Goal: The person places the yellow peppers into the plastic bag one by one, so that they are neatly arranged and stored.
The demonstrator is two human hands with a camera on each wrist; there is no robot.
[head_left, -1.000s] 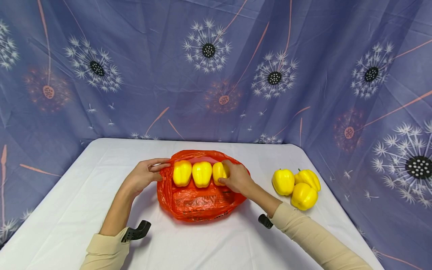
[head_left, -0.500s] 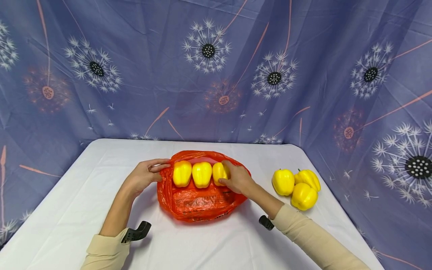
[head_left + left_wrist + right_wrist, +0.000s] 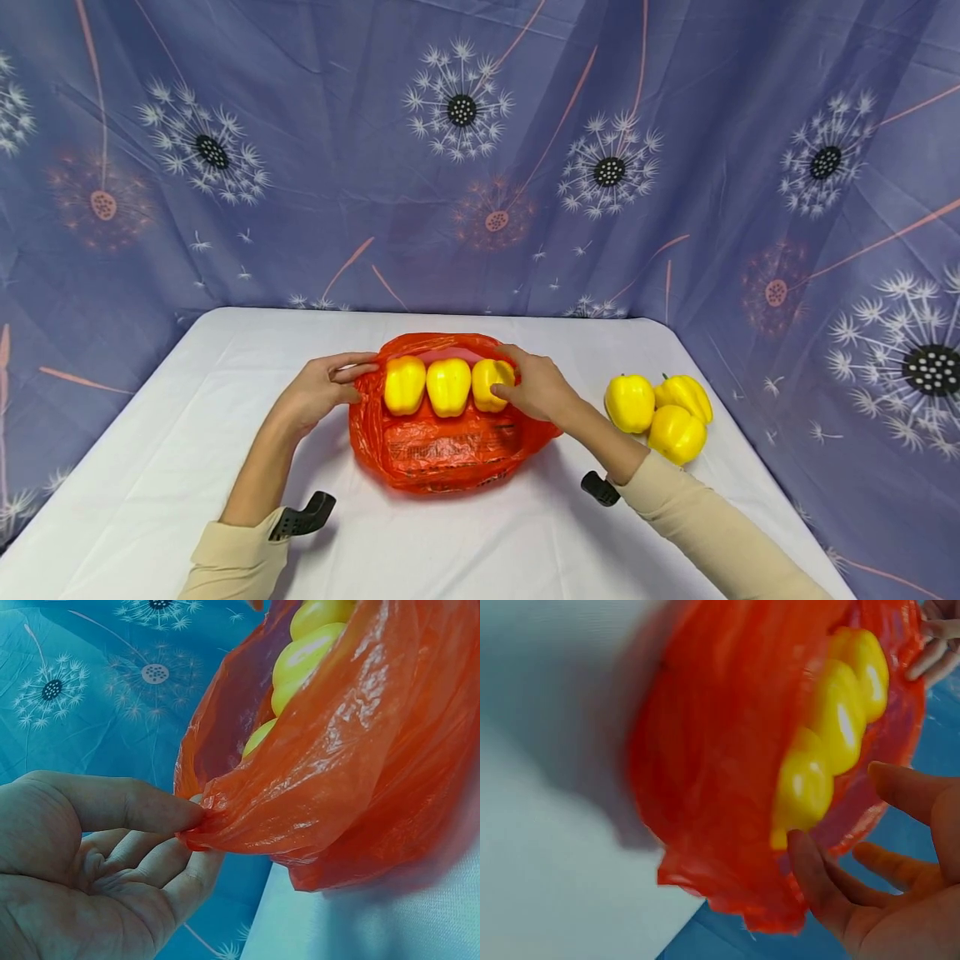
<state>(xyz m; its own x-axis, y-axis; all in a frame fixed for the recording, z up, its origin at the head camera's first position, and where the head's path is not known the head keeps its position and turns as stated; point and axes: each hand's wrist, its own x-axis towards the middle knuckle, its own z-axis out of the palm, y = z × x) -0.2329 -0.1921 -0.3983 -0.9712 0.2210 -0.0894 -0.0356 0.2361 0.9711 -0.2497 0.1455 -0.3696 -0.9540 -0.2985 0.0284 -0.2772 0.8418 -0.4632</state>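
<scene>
Head view from above, facing forward-down, wrist views close, from opposite sides, all sharing red bag [image 3: 450, 454]

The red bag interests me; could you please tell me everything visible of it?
The red bag looks like thin, glossy, crinkled plastic with dark printing. It sits on the white-covered table, its wide mouth open, three yellow peppers in a row inside. The left hand pinches its edge; whether the right hand, at the opposite end, touches it is unclear.
</scene>
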